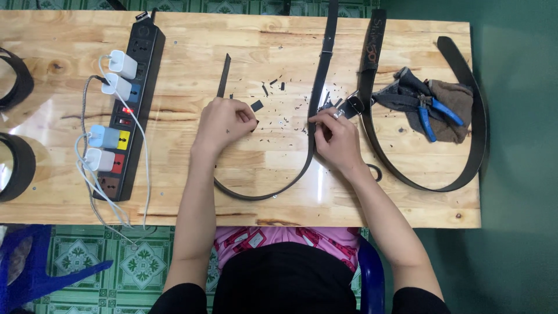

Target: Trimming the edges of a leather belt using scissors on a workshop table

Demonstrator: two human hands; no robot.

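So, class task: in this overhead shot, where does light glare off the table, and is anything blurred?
Head view: pale glare streaks on the varnished table near the right hand and the power strip; left hand and belt look sharp; shadows are soft and short, the lighting even.

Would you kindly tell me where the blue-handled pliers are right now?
In the head view, the blue-handled pliers lie on a grey-brown cloth near the table's far right end, inside the curve of a black belt and beyond the right hand.
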